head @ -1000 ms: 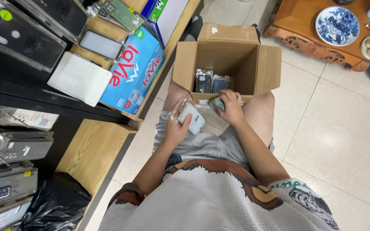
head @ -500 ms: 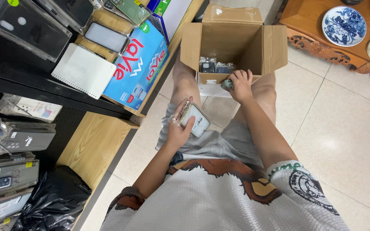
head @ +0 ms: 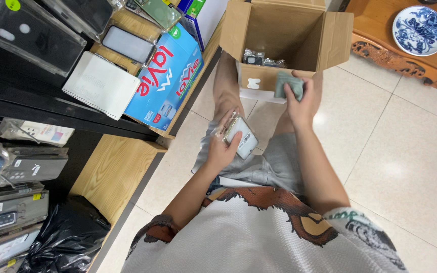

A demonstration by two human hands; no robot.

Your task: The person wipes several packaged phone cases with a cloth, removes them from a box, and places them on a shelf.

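Pale floor tiles [head: 405,167] frame our lap. Our left hand [head: 219,150] clasps a packaged phone case [head: 242,137] at centre frame. Our right hand [head: 300,98] closes around a grey-green case [head: 288,84] (before the open cardboard box [head: 284,35]).

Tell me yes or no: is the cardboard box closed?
No, the cardboard box stands open, flaps spread, with packets visible inside.

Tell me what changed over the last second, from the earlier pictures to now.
The right hand left the lap, reached to the open cardboard box, and now holds a grey-green phone case at the box's near flap. The left hand stayed over the lap, keeping hold of the pale packaged case. The box remains between the knees, and the shelves on the left look unchanged.
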